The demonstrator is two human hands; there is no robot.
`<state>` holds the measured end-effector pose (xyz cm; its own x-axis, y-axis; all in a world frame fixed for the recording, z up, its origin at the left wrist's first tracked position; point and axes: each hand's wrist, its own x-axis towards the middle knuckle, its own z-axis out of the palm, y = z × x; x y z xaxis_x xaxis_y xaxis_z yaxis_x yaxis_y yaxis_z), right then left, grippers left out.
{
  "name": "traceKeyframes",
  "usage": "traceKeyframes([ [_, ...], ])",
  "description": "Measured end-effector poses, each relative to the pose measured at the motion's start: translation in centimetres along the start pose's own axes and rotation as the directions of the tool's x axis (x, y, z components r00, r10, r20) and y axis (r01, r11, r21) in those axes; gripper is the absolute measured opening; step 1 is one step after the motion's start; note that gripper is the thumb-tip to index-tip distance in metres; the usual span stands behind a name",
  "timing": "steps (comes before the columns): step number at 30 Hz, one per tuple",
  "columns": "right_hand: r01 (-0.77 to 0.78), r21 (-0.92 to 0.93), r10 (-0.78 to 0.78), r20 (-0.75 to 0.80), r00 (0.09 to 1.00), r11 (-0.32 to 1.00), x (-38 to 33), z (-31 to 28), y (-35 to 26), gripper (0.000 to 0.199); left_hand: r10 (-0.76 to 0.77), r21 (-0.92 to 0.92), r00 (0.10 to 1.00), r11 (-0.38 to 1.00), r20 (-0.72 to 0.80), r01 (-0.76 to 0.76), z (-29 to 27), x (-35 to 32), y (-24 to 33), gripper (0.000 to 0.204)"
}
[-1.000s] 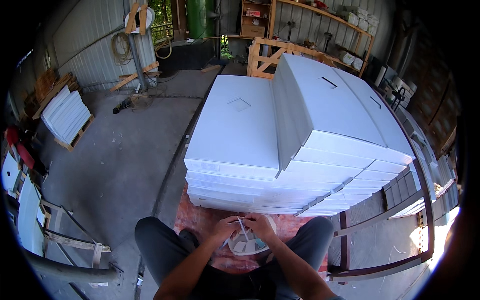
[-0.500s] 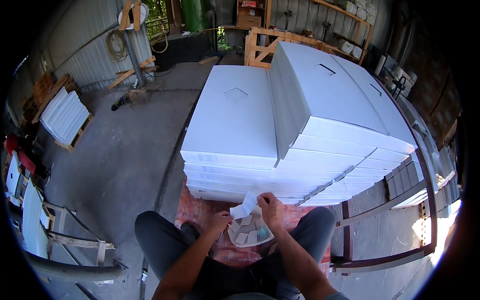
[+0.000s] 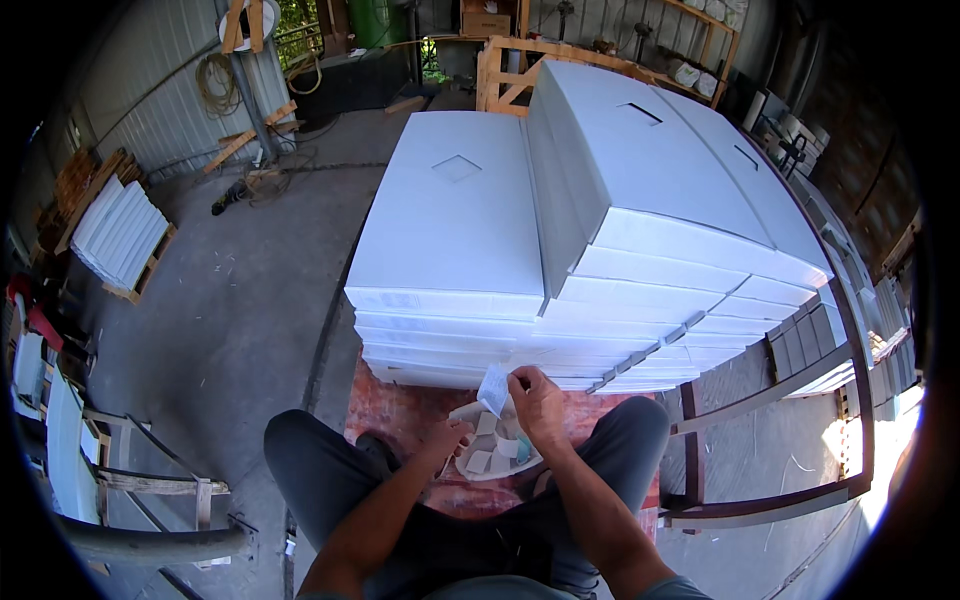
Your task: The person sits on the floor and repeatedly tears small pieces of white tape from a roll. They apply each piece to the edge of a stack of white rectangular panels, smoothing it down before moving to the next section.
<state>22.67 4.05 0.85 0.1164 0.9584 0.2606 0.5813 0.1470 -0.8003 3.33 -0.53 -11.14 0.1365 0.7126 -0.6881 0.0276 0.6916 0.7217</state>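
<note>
White paper, a small slip (image 3: 493,388), is pinched between the thumb and fingertips of the right hand (image 3: 538,408) and held up just above a shallow pale dish (image 3: 494,456) that rests between the person's knees. The left hand (image 3: 447,440) sits at the dish's left rim, fingers curled against it; whether they clamp the rim or merely steady it I cannot tell. Inside the dish lie several small pale pieces (image 3: 487,450) and one teal bit (image 3: 524,446), loosely heaped. The step in hand looks like picking one slip out of the dish and holding it clear of the rest. The next move would call for a light, steady pinch so the thin slip does not fold or drop, with the left hand keeping the dish from tipping. Beyond the hands, a reddish mat (image 3: 400,415) covers the floor, and tall stacks of white panels (image 3: 560,230) rise right in front of the knees.
</note>
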Motion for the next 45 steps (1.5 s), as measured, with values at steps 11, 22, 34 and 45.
traceKeyframes([
  [11,0.224,-0.138,-0.211,0.104,0.972,0.965,-1.6,2.3,-0.7,0.01,0.004,-0.158,1.0,0.988,0.025,0.0,-0.2,-4.6,4.7,0.023],
  [22,-0.262,0.116,0.236,0.199,0.951,0.958,-2.2,6.0,2.7,0.024,0.139,-0.14,0.985,0.978,-0.101,-0.152,-2.9,-1.2,-0.2,0.017],
  [34,-0.848,0.355,0.61,0.589,0.53,0.393,-4.1,17.1,5.1,0.027,0.258,0.52,0.828,0.853,-0.498,0.047,-10.4,3.6,-0.9,0.024],
  [45,-0.884,0.45,0.714,0.66,0.232,-0.129,-5.3,26.1,5.0,0.018,0.31,0.595,0.652,0.757,-0.692,0.271,-14.5,7.8,-1.0,0.025],
])
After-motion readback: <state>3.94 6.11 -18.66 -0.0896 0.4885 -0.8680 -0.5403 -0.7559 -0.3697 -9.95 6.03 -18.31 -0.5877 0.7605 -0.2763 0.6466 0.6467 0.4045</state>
